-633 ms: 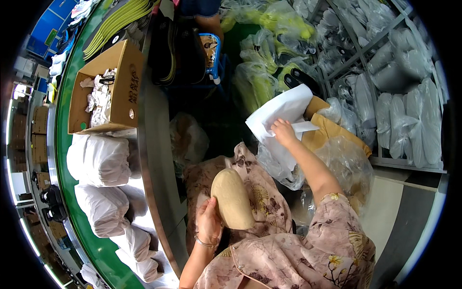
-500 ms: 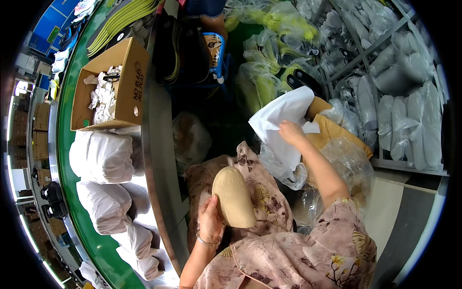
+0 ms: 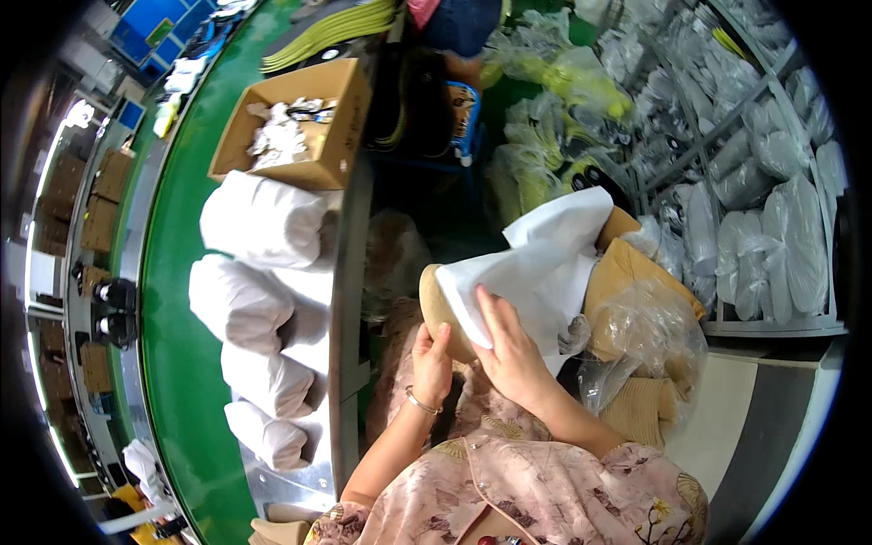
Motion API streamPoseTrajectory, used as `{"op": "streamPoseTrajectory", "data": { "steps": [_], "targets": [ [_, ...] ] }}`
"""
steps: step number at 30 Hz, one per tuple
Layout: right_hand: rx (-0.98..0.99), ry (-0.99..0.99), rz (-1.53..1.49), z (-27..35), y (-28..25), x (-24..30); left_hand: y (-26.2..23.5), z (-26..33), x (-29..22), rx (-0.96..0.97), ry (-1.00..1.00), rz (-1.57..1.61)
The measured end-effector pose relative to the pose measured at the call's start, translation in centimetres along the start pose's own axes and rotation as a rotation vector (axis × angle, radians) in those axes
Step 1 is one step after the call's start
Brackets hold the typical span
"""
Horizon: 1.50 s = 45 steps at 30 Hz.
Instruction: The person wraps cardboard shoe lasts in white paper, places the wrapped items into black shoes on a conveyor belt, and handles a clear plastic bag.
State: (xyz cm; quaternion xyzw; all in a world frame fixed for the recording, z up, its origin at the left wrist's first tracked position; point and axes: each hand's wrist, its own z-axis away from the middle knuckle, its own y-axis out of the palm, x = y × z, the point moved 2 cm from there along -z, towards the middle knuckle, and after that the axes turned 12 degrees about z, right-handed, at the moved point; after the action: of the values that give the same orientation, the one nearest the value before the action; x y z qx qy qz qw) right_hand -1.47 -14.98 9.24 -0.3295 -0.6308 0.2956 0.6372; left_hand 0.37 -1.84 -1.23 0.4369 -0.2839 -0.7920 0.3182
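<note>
Metal bench [image 3: 295, 490] with four white bundles [image 3: 241, 298] and, apparently, an open cardboard box [image 3: 349, 127].

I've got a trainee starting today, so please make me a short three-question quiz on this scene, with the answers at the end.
1. True or false: the left hand holds the beige rounded piece while the right hand touches the white sheet.

2. What sits at the far end of the row of white bundles?
A) A metal rack
B) An open cardboard box
C) A desk fan

3. How many white bundles are in that row?

Key: 1. True. 2. B. 3. Four.
</note>
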Motion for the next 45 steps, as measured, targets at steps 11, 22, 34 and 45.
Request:
{"op": "streamPoseTrajectory", "data": {
  "steps": [11, 22, 34, 45],
  "targets": [
    [-0.284, -0.111, 0.082, 0.3, -0.9, 6.0, 0.5, 5.3, -3.6, 0.165, 0.273, -0.096],
    [0.236, -0.304, -0.132, 1.4, 2.0, 9.5, -0.9, 8.1, -7.2, 0.207, 0.405, -0.064],
    [0.900, -0.043, -1.199, -2.8, -1.1, 10.3, -1.5, 8.7, -10.0, 0.313, 0.370, 0.114],
    [-0.234, -0.719, 0.367, -1.9, 0.4, 12.5, -1.2, 9.1, -9.7, 0.352, 0.371, 0.163]
  ]
}}
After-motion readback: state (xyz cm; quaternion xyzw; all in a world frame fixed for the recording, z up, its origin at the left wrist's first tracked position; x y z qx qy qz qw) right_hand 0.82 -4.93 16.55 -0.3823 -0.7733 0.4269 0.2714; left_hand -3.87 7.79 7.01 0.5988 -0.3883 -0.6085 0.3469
